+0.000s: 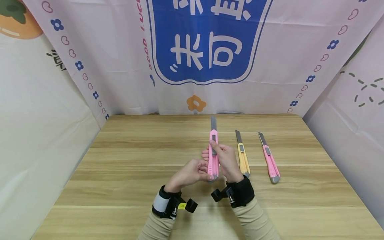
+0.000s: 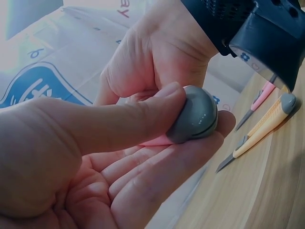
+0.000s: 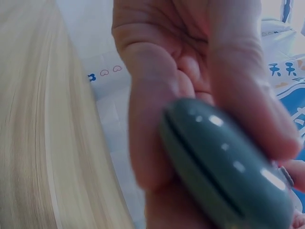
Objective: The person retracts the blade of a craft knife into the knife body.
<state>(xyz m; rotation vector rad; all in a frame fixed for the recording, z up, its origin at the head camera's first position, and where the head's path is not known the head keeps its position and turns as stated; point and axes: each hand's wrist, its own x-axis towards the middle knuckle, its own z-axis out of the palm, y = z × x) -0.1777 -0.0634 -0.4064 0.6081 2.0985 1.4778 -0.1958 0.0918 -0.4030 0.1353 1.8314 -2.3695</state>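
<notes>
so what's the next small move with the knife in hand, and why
I'd probably have the right hand draw back the slider on the held pink knife: its blade is out, the right thumb lies at the slider, and the left hand holds the grey end.

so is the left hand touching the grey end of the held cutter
Touching: the left wrist view shows the left hand with its thumb against the grey end.
</notes>
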